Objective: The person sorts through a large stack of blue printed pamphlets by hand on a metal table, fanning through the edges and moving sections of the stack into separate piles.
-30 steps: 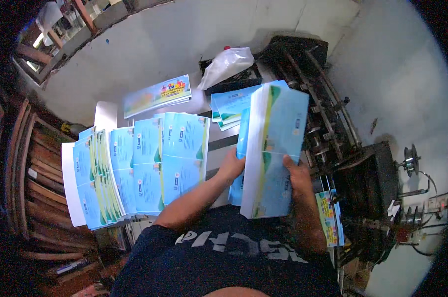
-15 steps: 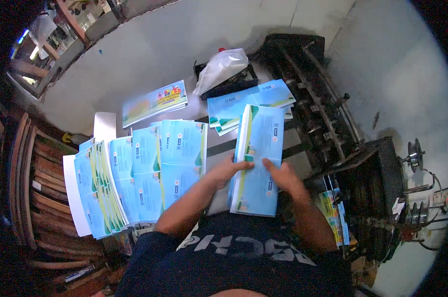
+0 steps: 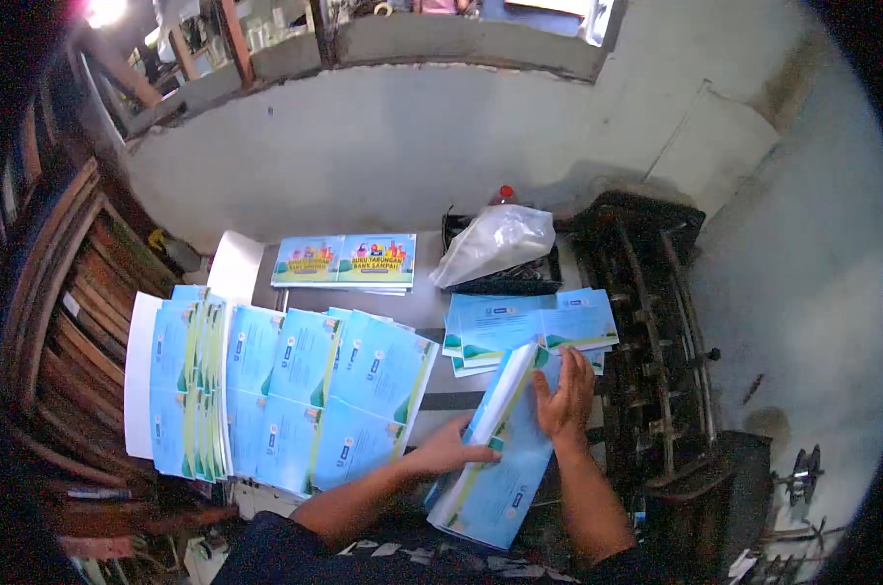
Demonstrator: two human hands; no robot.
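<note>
A thin stack of folded blue printed sheets (image 3: pixel 519 478), with a green and yellow strip, lies tilted in front of me. Its left edge is between the thumb and fingers of my left hand (image 3: pixel 453 450); the fingers underneath are hidden. My right hand (image 3: pixel 564 402) rests along the stack's upper right edge, fingers stretched out and thumb apart on the paper. To the left, overlapping rows of like blue sheets (image 3: pixel 364 390) fan across the table, with a tight pile of edges (image 3: pixel 203 390) at their far left. More blue sheets (image 3: pixel 500 322) lie just beyond my hands.
Colourful printed covers (image 3: pixel 349 261) lie at the back. A black tray (image 3: pixel 510 281) holds a clear plastic bag (image 3: pixel 500 244), with a red-capped bottle (image 3: pixel 506 195) behind. A dark metal machine (image 3: pixel 646 341) stands on the right. Wooden frames (image 3: pixel 61 341) lean at the left.
The view has tilted up, showing more wall and window. My right hand has slid from the stack's middle to its upper right edge, its fingers now straightened. The stack has tilted clockwise.
</note>
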